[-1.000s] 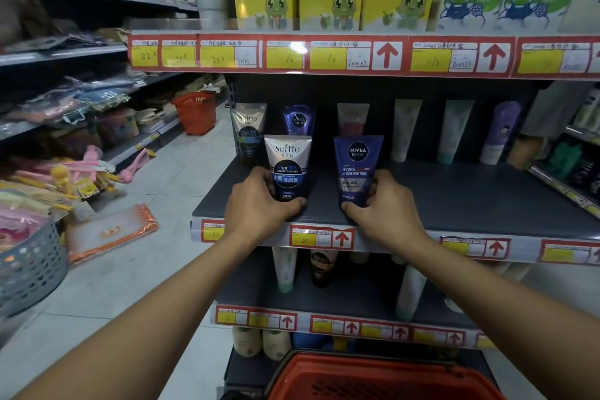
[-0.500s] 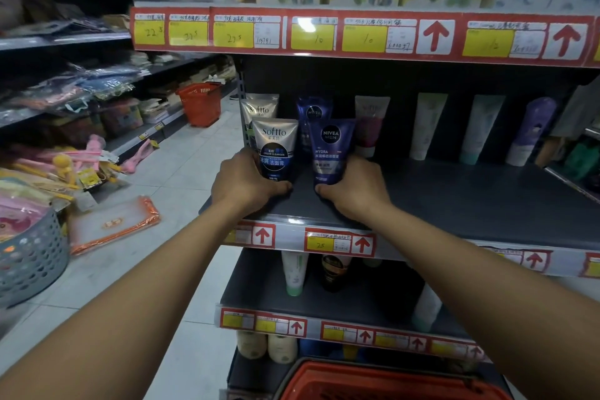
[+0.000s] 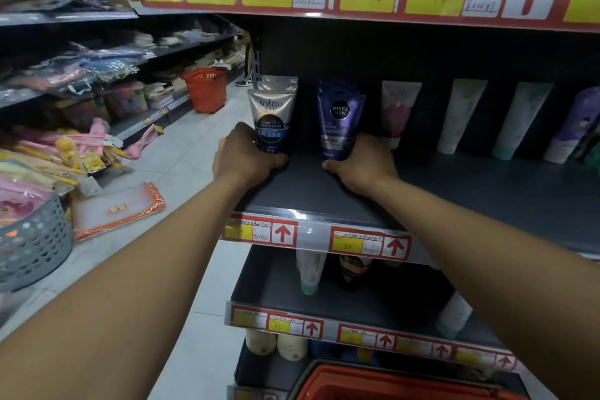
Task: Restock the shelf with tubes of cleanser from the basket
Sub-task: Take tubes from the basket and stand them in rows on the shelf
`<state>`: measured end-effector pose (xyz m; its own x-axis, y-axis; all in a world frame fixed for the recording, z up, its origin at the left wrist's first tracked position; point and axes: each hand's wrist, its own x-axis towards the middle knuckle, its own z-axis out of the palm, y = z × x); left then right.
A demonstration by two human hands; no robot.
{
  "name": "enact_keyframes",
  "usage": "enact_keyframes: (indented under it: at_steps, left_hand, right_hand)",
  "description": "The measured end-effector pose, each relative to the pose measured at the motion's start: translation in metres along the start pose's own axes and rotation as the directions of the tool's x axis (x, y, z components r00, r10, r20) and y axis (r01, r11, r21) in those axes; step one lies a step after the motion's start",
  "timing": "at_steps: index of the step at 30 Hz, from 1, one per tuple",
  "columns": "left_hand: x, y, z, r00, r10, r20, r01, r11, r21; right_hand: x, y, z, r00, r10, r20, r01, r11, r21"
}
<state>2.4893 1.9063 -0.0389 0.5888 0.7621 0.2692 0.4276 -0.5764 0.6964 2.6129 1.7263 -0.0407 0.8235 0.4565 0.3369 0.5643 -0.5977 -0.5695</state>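
On the dark middle shelf [image 3: 454,198] a silver Softto cleanser tube [image 3: 272,117] stands upright at the left end, right in front of another Softto tube. My left hand [image 3: 246,156] grips its base. Beside it a blue Nivea Men tube [image 3: 339,123] stands in front of a like tube, and my right hand [image 3: 363,166] holds its lower end. The red basket [image 3: 389,383] shows only its rim at the bottom edge; its inside is hidden.
Pink, white, green and purple tubes [image 3: 461,117] line the back of the same shelf to the right. More tubes stand on the lower shelf [image 3: 311,273]. Another red basket [image 3: 206,88] sits in the aisle, a grey perforated bin [image 3: 32,243] at the left.
Both hands have pushed the two tubes from the shelf's front edge back against the tubes behind them. The two tubes now stand further apart, and the view has moved closer.
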Motion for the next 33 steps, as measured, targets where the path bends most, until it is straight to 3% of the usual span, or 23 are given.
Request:
enact_keyframes:
  at_steps: [33]
  left_hand:
    - [0.025,-0.019,0.023,0.994,0.11,0.022,-0.112,0.987,0.114]
  right_hand:
    - [0.007,0.013,0.015,1.0,-0.018,0.013,0.018,1.0,-0.01]
